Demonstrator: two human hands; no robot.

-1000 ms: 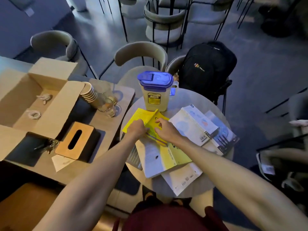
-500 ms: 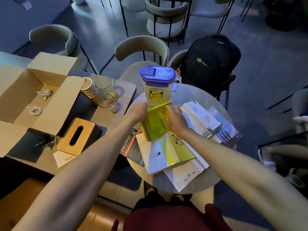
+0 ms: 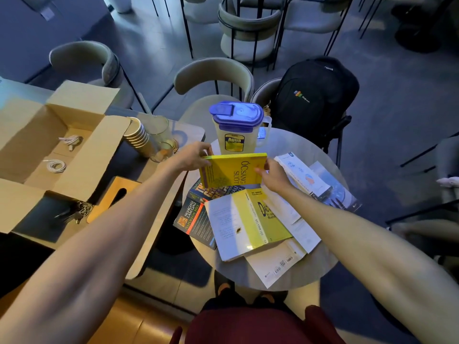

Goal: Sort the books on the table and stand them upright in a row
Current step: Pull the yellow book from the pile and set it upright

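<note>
**First book comes up on edge**

Lifted off the pile a second ago, the yellow book [image 3: 233,171] now stands upright before the water jug [image 3: 237,129], left hand [image 3: 192,156] and right hand [image 3: 272,173] closed on its ends (other books [image 3: 250,219] remain flat on the worktop [image 3: 320,266]).

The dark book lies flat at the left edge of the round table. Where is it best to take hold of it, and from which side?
Probably by its left long edge, from the left. The dark book lies flat, its corner past the rim of the table, so fingers could slip underneath. Its right side is covered by the open yellow-and-white book. Both hands are busy with the yellow book.
</note>
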